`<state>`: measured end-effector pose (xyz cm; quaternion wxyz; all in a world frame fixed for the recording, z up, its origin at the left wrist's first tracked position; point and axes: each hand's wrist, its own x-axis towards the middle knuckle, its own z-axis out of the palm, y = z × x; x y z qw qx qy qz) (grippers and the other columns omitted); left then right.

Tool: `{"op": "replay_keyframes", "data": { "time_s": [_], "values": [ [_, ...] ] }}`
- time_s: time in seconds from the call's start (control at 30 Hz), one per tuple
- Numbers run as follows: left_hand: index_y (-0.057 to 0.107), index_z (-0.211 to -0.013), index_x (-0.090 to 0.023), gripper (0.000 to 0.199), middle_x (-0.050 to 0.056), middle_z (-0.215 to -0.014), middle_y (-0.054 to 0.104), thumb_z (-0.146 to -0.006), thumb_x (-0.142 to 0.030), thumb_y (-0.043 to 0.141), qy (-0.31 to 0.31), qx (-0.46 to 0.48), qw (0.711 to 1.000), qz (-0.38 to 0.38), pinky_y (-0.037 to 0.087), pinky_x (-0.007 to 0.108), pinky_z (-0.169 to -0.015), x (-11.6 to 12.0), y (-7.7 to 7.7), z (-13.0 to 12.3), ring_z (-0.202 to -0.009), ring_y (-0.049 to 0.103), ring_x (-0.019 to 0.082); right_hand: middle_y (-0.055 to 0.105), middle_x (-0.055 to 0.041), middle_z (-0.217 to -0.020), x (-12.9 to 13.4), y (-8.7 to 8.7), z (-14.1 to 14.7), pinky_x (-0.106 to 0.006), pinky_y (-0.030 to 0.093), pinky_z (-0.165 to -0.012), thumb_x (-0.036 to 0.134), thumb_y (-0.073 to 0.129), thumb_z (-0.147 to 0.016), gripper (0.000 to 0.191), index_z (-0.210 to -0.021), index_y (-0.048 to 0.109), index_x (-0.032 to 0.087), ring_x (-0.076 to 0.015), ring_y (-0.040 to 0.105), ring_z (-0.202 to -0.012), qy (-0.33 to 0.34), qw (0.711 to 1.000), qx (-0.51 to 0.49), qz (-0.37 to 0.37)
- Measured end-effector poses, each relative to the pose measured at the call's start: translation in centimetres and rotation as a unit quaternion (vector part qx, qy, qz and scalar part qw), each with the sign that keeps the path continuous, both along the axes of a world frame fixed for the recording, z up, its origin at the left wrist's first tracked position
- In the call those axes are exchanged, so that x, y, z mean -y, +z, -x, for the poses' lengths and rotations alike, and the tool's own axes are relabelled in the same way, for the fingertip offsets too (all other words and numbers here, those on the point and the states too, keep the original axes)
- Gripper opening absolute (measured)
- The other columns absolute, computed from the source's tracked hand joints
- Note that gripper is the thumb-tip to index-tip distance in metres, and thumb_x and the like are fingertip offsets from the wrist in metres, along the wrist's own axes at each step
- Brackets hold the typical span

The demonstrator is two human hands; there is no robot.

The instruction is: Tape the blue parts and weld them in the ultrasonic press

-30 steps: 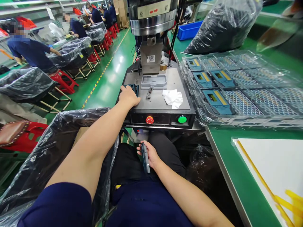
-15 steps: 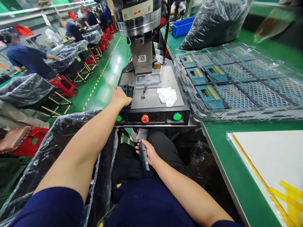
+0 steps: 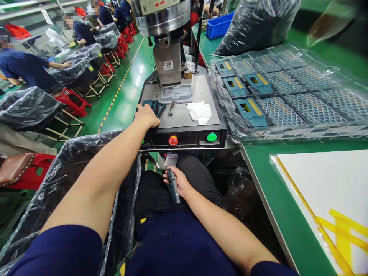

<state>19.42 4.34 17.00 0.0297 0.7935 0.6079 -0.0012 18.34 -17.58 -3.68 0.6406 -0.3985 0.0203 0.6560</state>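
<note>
My left hand (image 3: 146,116) reaches to the left edge of the press's metal plate. Its fingers are wrapped over a dark teal plastic housing (image 3: 155,107), part of which shows beyond the knuckles. Low over my lap, my right hand (image 3: 180,181) grips another dark teal plastic housing (image 3: 173,188), seen edge-on between thumb and fingers. On the plate (image 3: 179,119), a light grey fixture (image 3: 177,93) sits under the press head (image 3: 167,63). A small metal clamp (image 3: 171,109) is in front of it, and a crumpled white cloth (image 3: 199,112) lies to the right.
A clear blister tray (image 3: 284,109) with several teal housings (image 3: 250,111) stands at right. The press front has a red emergency stop (image 3: 173,140) and a green button (image 3: 212,137). A plastic-lined bin (image 3: 69,153) stands at left. Co-workers (image 3: 27,67) sit beyond the aisle.
The housing under my left hand has turned, its far end now pointing more to the right. My right hand keeps its hold. The whole view has shifted slightly.
</note>
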Motion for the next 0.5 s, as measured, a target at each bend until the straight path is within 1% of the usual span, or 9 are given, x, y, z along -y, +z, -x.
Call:
{"op": "replay_keyframes", "data": {
  "time_s": [0.07, 0.13, 0.23, 0.3, 0.4, 0.5],
  "values": [
    [0.041, -0.13, -0.014, 0.088, 0.018, -0.138, 0.034, -0.057, -0.042, 0.081, 0.001, 0.013, 1.0, -0.004, 0.048, 0.042, -0.095, -0.1, 0.2, 0.3, -0.11, 0.057, 0.033, 0.067, -0.0005, -0.081, 0.0, 0.0, -0.1, -0.025, 0.059, -0.057, 0.04, 0.068, -0.077, 0.025, -0.092, 0.063, 0.02, -0.0155, 0.069, -0.074, 0.0, 1.0, -0.001, 0.0],
    [0.042, -0.129, -0.016, 0.086, 0.017, -0.138, 0.034, -0.058, -0.043, 0.081, 0.006, 0.029, 0.999, -0.012, 0.049, 0.042, -0.095, 0.0, 0.7, 0.7, -0.108, 0.058, 0.031, 0.067, -0.0005, -0.081, 0.1, -0.1, -0.1, -0.025, 0.058, -0.056, 0.039, 0.068, -0.077, 0.024, -0.092, 0.063, 0.021, -0.0156, 0.069, -0.074, 0.001, 1.0, -0.002, 0.0],
    [0.043, -0.127, -0.018, 0.083, 0.017, -0.137, 0.035, -0.058, -0.044, 0.08, 0.021, 0.051, 0.997, -0.045, 0.049, 0.042, -0.097, 0.4, 1.7, 1.5, -0.111, 0.058, 0.033, 0.067, -0.0001, -0.08, 0.1, 0.0, -0.1, -0.024, 0.058, -0.056, 0.038, 0.068, -0.077, 0.024, -0.093, 0.063, 0.021, -0.0154, 0.069, -0.073, 0.003, 1.0, -0.005, -0.005],
    [0.044, -0.127, -0.016, 0.081, 0.018, -0.136, 0.036, -0.059, -0.043, 0.078, 0.023, 0.056, 0.996, -0.059, 0.048, 0.043, -0.099, 0.7, 2.2, 2.1, -0.112, 0.057, 0.034, 0.067, 0.0, -0.08, 0.0, 0.0, -0.1, -0.024, 0.058, -0.057, 0.038, 0.069, -0.077, 0.024, -0.093, 0.063, 0.02, -0.0154, 0.069, -0.073, 0.007, 1.0, -0.004, -0.007],
    [0.044, -0.126, -0.014, 0.083, 0.021, -0.136, 0.038, -0.058, -0.044, 0.079, 0.032, 0.039, 0.998, -0.033, 0.048, 0.044, -0.098, 0.9, 2.0, 2.7, -0.111, 0.058, 0.036, 0.067, 0.0, -0.079, -0.1, 0.0, -0.1, -0.024, 0.058, -0.058, 0.039, 0.069, -0.077, 0.025, -0.093, 0.063, 0.02, -0.0156, 0.07, -0.075, 0.01, 1.0, 0.0, -0.003],
    [0.044, -0.128, -0.013, 0.085, 0.022, -0.136, 0.039, -0.06, -0.053, 0.077, 0.044, 0.028, 0.999, -0.002, 0.048, 0.045, -0.098, 1.0, 1.2, 3.1, -0.112, 0.058, 0.037, 0.067, 0.0001, -0.08, -0.2, 0.0, 0.0, -0.024, 0.058, -0.058, 0.039, 0.069, -0.077, 0.025, -0.093, 0.063, 0.02, -0.0156, 0.07, -0.076, 0.014, 1.0, 0.001, -0.002]
  ]
}}
